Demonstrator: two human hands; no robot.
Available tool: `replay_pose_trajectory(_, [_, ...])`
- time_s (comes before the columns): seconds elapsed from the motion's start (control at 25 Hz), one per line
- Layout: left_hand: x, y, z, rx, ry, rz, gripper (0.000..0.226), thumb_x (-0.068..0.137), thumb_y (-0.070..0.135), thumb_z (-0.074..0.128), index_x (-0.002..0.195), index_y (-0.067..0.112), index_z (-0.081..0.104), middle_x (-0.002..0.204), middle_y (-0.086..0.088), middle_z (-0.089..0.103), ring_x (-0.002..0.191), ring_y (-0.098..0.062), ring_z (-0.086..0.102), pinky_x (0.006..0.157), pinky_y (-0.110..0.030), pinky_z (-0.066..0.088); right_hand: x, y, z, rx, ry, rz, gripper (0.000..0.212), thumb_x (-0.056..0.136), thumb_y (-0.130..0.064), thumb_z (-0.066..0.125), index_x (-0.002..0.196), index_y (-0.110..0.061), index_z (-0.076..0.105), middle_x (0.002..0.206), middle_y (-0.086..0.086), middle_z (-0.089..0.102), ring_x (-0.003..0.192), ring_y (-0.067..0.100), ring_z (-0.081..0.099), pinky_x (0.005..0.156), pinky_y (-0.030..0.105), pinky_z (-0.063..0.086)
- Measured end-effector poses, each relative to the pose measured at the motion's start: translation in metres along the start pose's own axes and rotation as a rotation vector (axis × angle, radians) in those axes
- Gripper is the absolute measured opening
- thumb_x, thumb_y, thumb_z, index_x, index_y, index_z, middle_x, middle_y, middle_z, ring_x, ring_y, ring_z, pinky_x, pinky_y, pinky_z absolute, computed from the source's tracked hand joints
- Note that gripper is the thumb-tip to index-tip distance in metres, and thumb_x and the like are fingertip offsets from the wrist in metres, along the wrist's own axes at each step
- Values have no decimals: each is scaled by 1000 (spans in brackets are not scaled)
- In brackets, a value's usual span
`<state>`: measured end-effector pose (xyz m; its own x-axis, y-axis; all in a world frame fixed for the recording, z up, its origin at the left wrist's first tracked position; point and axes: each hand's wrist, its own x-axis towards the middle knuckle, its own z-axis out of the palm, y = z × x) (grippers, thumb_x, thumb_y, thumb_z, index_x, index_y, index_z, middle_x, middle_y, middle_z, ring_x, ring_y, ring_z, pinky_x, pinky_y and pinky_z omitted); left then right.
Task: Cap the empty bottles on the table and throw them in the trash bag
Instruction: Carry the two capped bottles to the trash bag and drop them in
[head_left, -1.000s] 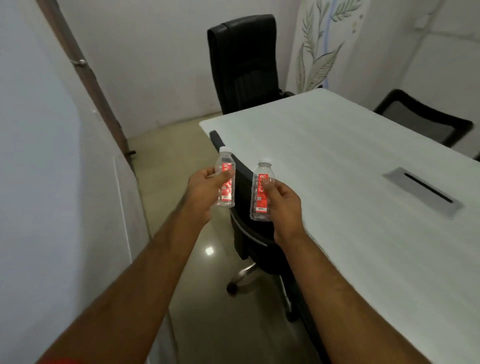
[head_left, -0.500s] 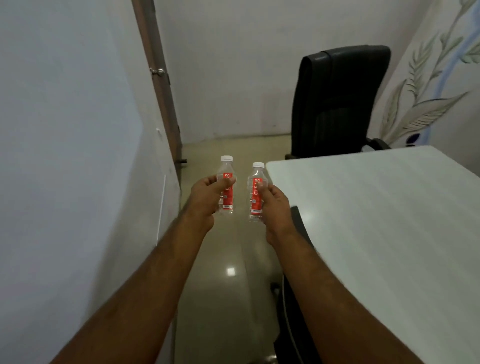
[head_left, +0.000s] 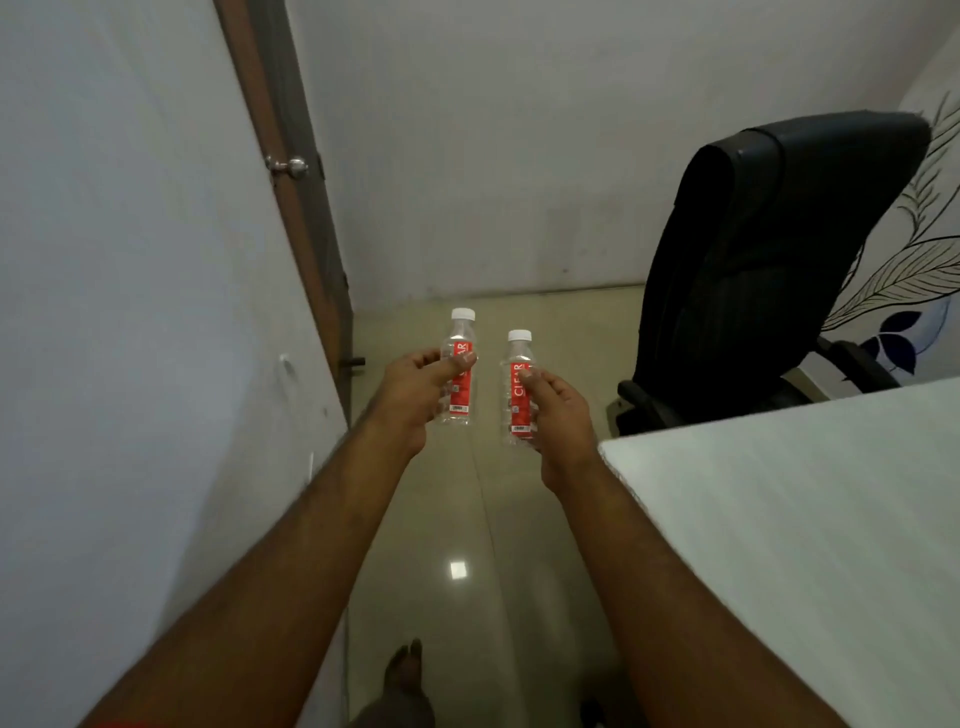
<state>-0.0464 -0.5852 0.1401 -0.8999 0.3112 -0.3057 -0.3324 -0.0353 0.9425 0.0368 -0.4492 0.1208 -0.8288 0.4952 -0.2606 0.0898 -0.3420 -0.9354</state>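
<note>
Left hand (head_left: 415, 387): fingers closed around the left bottle (head_left: 459, 371), upright, white cap fitted. Right hand (head_left: 558, 410): fingers closed around the right bottle (head_left: 517, 389), upright, capped. Both bottles are held apart above the floor (head_left: 493, 519), left of the surface (head_left: 805, 519).

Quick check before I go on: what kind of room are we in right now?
Probably a small office meeting room: a black high-backed swivel chair at the end of a long white table, a closed door, and a leaf mural on the wall.
</note>
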Motion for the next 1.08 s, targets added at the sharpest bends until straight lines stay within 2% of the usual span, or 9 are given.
replay_pose_trajectory(0.12, [102,50,4,34,-62,7,19,81,25,76,97,17,68,94,-4,71,90,-24,66,84,-40,53,90,-28,30,59,98,-23,36,93,-25,66,123,-5,63,92,5,70,71,12,68,55,25,55])
replay_pose_trajectory(0.24, [207,93,23,103,-137,-3,27,77,26,79,100,17,69,96,-4,72,93,-26,66,89,-45,51,183,-60,42,103,227,-75,40,90,-23,71,122,-1,63,88,6,69,67,12,65,53,23,53])
replay_pose_trajectory(0.44, [371,123,72,130,-227,-6,36,77,19,78,111,12,68,101,-6,72,91,-24,67,77,-36,52,348,-93,44,150,300,-126,34,90,-19,71,118,0,66,84,4,69,63,9,66,54,23,53])
replay_pose_trajectory(0.6, [518,148,139,145,-245,-10,36,78,18,78,112,10,67,105,-9,73,90,-24,69,80,-38,55,510,-123,29,188,314,-122,30,90,-16,70,115,0,66,79,5,70,58,7,65,54,23,53])
replay_pose_trajectory(0.76, [629,185,207,166,-248,-19,34,80,18,76,111,10,66,100,-6,71,84,-20,67,71,-33,53,630,-175,8,193,320,-128,24,91,-19,69,111,-5,67,77,3,68,57,7,62,55,24,51])
replay_pose_trajectory(0.88, [712,212,261,188,-274,-10,38,79,22,78,112,9,67,100,-4,72,86,-19,68,70,-30,51,716,-217,-15,180,345,-123,22,93,-19,66,112,-8,65,76,0,67,56,4,62,53,22,49])
replay_pose_trajectory(1.0, [792,222,317,224,-292,15,42,75,29,81,111,12,67,103,-4,74,92,-19,70,80,-37,54,796,-238,-44,195,396,-104,19,94,-19,65,111,-10,64,76,0,66,59,8,61,52,23,50])
replay_pose_trajectory(1.08, [851,224,366,213,-348,4,46,73,30,82,112,12,65,102,-7,75,89,-21,71,83,-43,56,852,-251,-73,218,455,-117,23,94,-19,65,114,-8,65,79,2,67,64,12,61,53,22,50])
